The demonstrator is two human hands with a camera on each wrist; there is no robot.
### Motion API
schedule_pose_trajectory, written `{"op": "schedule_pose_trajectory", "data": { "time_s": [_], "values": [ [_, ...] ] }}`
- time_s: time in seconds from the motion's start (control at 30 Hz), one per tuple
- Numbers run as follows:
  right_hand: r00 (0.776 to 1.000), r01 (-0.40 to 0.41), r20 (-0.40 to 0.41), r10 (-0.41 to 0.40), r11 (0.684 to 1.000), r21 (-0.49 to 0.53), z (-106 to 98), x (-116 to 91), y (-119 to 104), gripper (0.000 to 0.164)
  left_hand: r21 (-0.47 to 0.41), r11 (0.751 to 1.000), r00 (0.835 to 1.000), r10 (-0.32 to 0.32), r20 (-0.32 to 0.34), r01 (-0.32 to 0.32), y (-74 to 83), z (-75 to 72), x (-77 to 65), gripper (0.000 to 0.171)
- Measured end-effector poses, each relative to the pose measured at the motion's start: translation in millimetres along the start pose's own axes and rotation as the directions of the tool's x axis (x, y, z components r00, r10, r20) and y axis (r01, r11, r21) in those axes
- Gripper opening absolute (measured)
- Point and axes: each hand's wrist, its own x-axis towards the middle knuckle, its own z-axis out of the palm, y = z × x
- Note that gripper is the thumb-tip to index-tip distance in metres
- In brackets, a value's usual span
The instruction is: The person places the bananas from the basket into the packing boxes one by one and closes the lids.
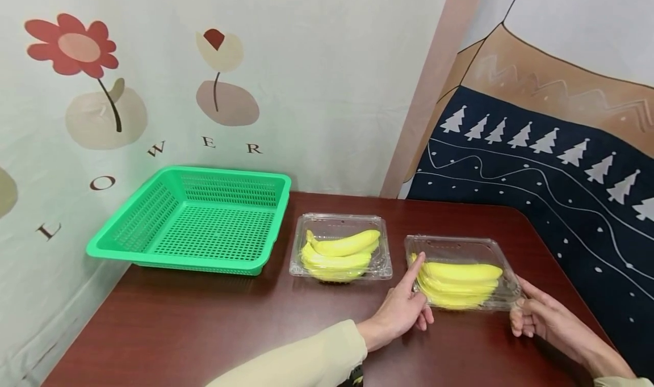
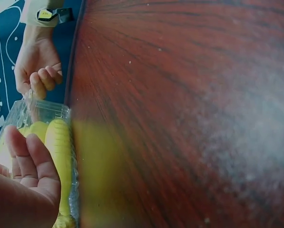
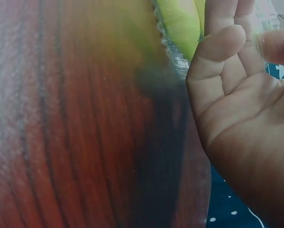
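In the head view a clear plastic clamshell box (image 1: 456,247) with yellow bananas (image 1: 460,282) in it lies between both hands. My left hand (image 1: 401,313) holds its left side, the index finger stretched along the edge and the other fingers curled. My right hand (image 1: 549,322) grips the right front corner between thumb and index finger, with the remaining fingers bent in. The left wrist view shows the right hand (image 2: 39,66) at the far end of the box. Parts of both thumbs are hidden.
A second clear clamshell box (image 1: 339,222) with bananas stands to the left. Beyond it a green perforated basket (image 1: 281,217) rests by the wall. Dark reddish wood makes up the tabletop (image 1: 306,330), and printed cloths (image 1: 332,92) hang behind and to the right.
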Motion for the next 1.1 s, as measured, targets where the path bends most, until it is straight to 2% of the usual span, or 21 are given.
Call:
{"op": "schedule_pose_trajectory", "data": {
  "time_s": [0.13, 0.23, 0.37, 0.5, 0.63, 0.77, 0.9, 1.0, 1.1],
  "values": [
    [1.000, 0.019, 0.018, -0.018, 0.999, -0.036, 0, 0, -2, 0.065, 0.000, 1.000, 1.000, -0.007, -0.013, 0.007, -0.1, 1.4, 0.7, 0.083],
    [1.000, 0.016, -0.015, -0.018, 0.991, -0.133, 1, 1, -4, 0.064, 0.014, 1.000, 0.999, -0.016, -0.029, 0.016, 1.3, 1.3, 0.8, 0.084],
    [0.996, 0.000, -0.086, -0.026, 0.957, -0.292, 3, 2, -6, 0.062, 0.048, 0.999, 0.998, -0.006, -0.059, 0.009, 4.4, 0.7, 1.2, 0.086],
    [0.991, -0.001, -0.127, -0.049, 0.931, -0.364, 5, 3, -4, 0.063, 0.080, 0.997, 0.998, 0.008, -0.068, -0.002, 5.7, -0.6, 2.2, 0.086],
    [0.984, 0.020, -0.159, -0.079, 0.939, -0.343, 5, 3, 3, 0.067, 0.057, 0.998, 0.999, 0.009, -0.041, -0.006, 2.6, -1.5, 3.5, 0.081],
    [0.984, -0.035, -0.179, -0.003, 0.977, -0.211, 4, 1, 9, 0.068, -0.064, 0.998, 1.000, -0.025, -0.009, 0.024, -2.6, 0.6, 4.4, 0.079],
    [0.994, -0.066, -0.093, 0.060, 0.995, -0.068, 4, 1, 11, 0.066, -0.151, 0.987, 0.996, -0.061, -0.067, 0.050, -6.2, 3.3, 4.5, 0.084],
    [0.999, -0.025, -0.049, 0.023, 0.999, -0.038, 3, 4, 10, 0.059, -0.176, 0.983, 0.992, -0.071, -0.100, 0.053, -6.2, 2.8, 5.7, 0.084],
    [0.999, 0.003, -0.050, -0.005, 0.999, -0.040, 1, 7, 9, 0.048, -0.203, 0.977, 0.994, -0.080, -0.080, 0.062, -4.8, 1.1, 7.3, 0.080]
  ]
}}
